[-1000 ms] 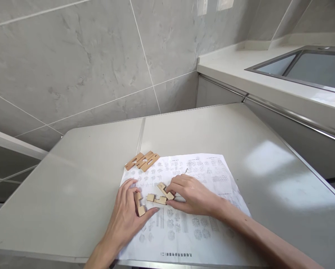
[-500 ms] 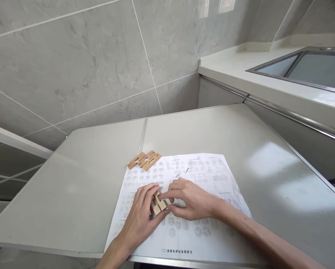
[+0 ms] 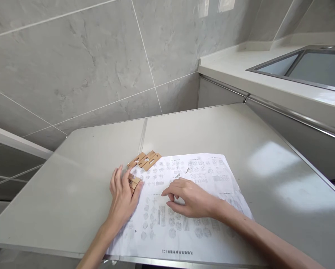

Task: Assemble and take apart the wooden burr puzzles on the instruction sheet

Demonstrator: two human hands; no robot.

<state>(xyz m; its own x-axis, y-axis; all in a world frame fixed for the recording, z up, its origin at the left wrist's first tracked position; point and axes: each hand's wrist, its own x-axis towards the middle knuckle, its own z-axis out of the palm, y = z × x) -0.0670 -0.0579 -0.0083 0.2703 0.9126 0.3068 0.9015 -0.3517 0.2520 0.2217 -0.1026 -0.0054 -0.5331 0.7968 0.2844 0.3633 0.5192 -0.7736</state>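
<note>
A small block of notched wooden puzzle pieces [image 3: 134,182] is gripped between the thumb and fingers of my left hand [image 3: 122,194], by the left edge of the paper sheet. My fingers hide part of it. Just beyond, some flat slotted wooden pieces [image 3: 152,161] lie side by side on the sheet's far left corner. My right hand [image 3: 188,198] hovers or rests over the middle of the sheet with loosely bent fingers, thumb apart from the index finger, and nothing visible in it. Printed rows of small diagrams cover the paper sheet [image 3: 167,239].
The sheet lies on a pale table [image 3: 72,194] with a seam running across it. A grey tiled wall [image 3: 100,67] rises behind. At the right, a white counter [image 3: 229,63] holds a sink [image 3: 310,69].
My left hand has moved left and away from me, carrying the wooden puzzle pieces off from my right hand. The right hand has stayed nearly in place, its index finger now more bent.
</note>
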